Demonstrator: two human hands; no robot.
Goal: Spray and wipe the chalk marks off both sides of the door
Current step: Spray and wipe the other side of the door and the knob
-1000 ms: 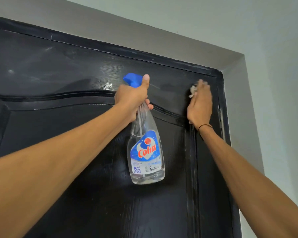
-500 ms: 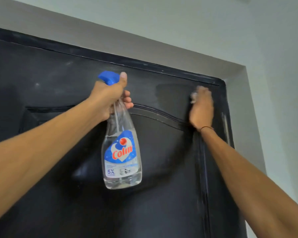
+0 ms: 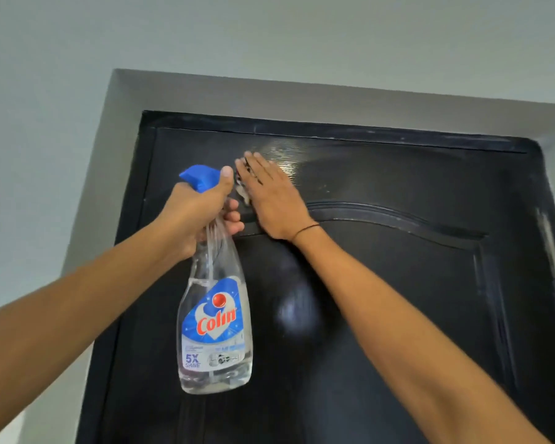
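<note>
while both bare forearms reach up from the bottom corners of the view, the nearest thing to the camera is the clear plastic spray bottle with a blue trigger head and a blue-and-red "colin" label (image 3: pixel 217 318), which hangs upright in front of the black panelled wooden door (image 3: pixel 398 283). the left hand (image 3: pixel 199 209) grips the bottle by its neck, fingers curled round below the trigger and the thumb lying up along the blue head. clear liquid fills the bottle's lower part.

just right of the bottle's head and further in, the right hand (image 3: pixel 271 193) lies flat on the door with its fingers straight and close together, pointing up and to the left. it presses a small whitish crumpled cloth (image 3: pixel 244 190) against the door surface; only scraps of the cloth show at the fingertips and along the hand's left edge. a thin dark band (image 3: pixel 305 230) circles the right wrist.

right of the bottle's head, above and beside the right hand's fingers, the top rail of the door carries a pale wet-looking sheen (image 3: pixel 285 155). further right of the bottle, the door's arched raised moulding (image 3: pixel 398 216) curves across the panel, and faint pale smears (image 3: pixel 550 248) mark the door's far right edge.

above and left of the bottle, beyond the door, a grey recessed door surround (image 3: pixel 116 149) frames it, set in a pale grey-green wall (image 3: pixel 269 36).
</note>
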